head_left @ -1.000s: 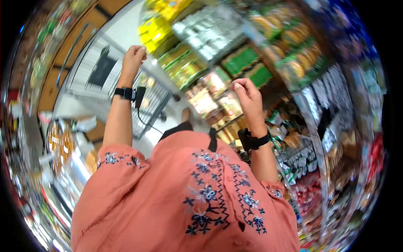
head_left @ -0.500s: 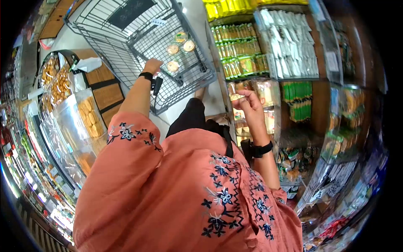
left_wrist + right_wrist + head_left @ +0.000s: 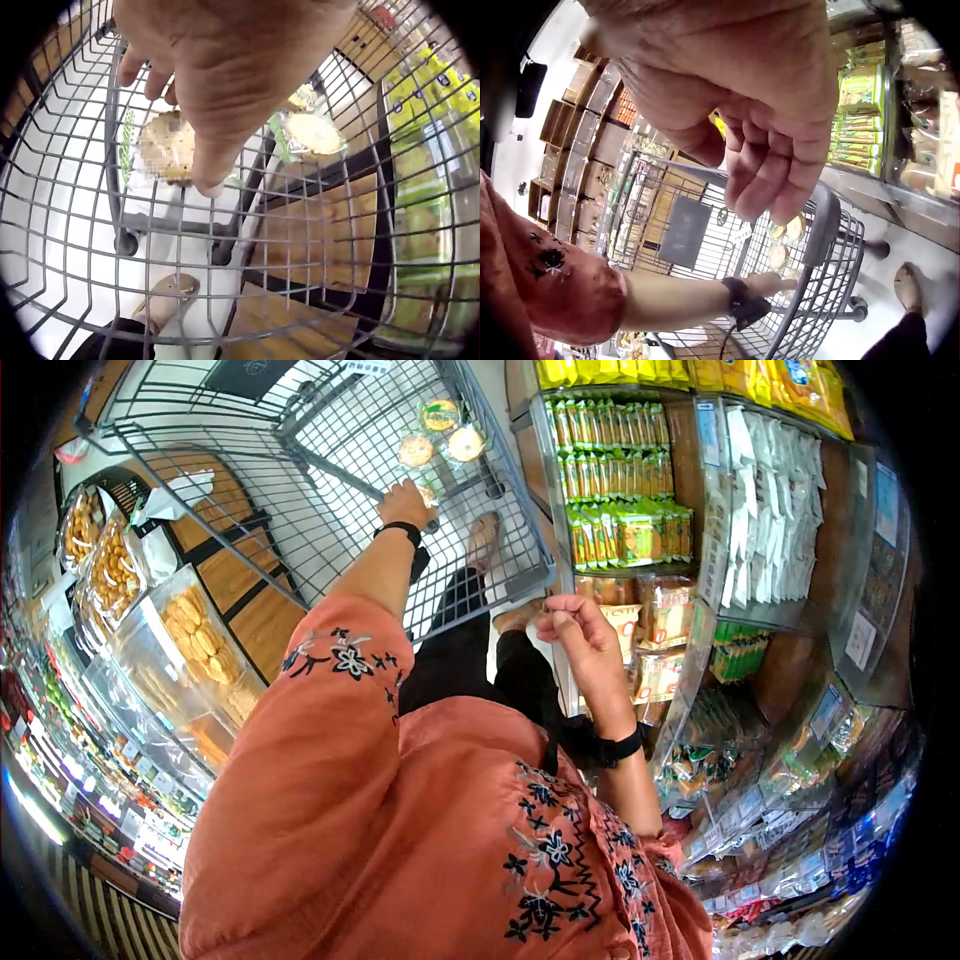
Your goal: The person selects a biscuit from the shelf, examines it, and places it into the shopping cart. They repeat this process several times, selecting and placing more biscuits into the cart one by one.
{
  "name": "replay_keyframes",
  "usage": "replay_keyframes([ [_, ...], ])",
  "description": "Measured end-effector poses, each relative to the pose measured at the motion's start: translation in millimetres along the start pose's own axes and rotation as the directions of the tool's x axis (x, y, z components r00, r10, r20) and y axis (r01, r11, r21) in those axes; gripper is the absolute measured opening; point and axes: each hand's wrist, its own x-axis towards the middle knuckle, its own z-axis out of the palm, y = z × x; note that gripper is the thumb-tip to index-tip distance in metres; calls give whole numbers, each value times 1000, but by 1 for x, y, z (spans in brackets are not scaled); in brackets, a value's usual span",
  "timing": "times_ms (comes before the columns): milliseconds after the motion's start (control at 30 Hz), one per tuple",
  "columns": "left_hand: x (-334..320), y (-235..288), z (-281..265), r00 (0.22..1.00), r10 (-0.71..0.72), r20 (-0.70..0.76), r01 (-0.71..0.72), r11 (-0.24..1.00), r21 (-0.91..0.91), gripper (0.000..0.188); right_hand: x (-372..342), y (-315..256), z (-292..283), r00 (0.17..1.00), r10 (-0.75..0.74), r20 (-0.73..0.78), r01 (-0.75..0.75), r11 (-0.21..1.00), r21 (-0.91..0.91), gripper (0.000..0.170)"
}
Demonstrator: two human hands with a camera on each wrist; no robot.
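My left hand [image 3: 403,505] is down in the grey wire shopping cart [image 3: 225,525], right at a clear-wrapped pack of round cookies [image 3: 166,146]. In the left wrist view the thumb overlaps the pack's lower right edge and several fingertips show at its upper edge; I cannot tell whether they grip it. Several more round packs, among them one cookie pack [image 3: 465,443], lie farther up on the cart's wire floor. My right hand [image 3: 585,655] hangs loosely curled beside the shelves with nothing visible in it, above the cart's rim in the right wrist view.
On the right, shelves carry green snack packets [image 3: 630,530], white pouches [image 3: 770,510] and yellow bags [image 3: 610,372]. At the left stands a display with bagged snacks [image 3: 115,565] and a clear bin of pale biscuits [image 3: 198,628]. The wearer's foot [image 3: 484,540] is close beside the cart.
My left hand has gone from above the cart down to the cookie pack. The cart came into full view after the head turned. My right hand stays loosely curled by the shelves.
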Motion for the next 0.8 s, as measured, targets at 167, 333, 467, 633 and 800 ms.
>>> replay_keyframes([
  [167, 5, 7, 20, 997, -8, -74, 17, 992, 121, 77, 12, 13, 5, 999, 36, 31, -36, 999, 13, 18],
  [333, 10, -6, 5, 996, -87, 3, 82, 923, -377, 78, 10, 8, 11, 999, 39, 21, -40, 999, 22, 18],
  [467, -31, -24, -59, 959, 196, 206, 120, 380, -917, 50, 7, 0, 6, 1000, -3, 15, 3, 1000, -9, 19],
  [633, -128, -7, -156, 865, 500, -45, 103, -264, -959, 61, -6, -29, 1, 996, -85, 33, 85, 996, 24, 21],
  [800, -206, 34, -214, 687, 699, -201, 217, -461, -861, 64, -33, -57, -2, 956, -289, 46, 289, 957, 4, 25],
])
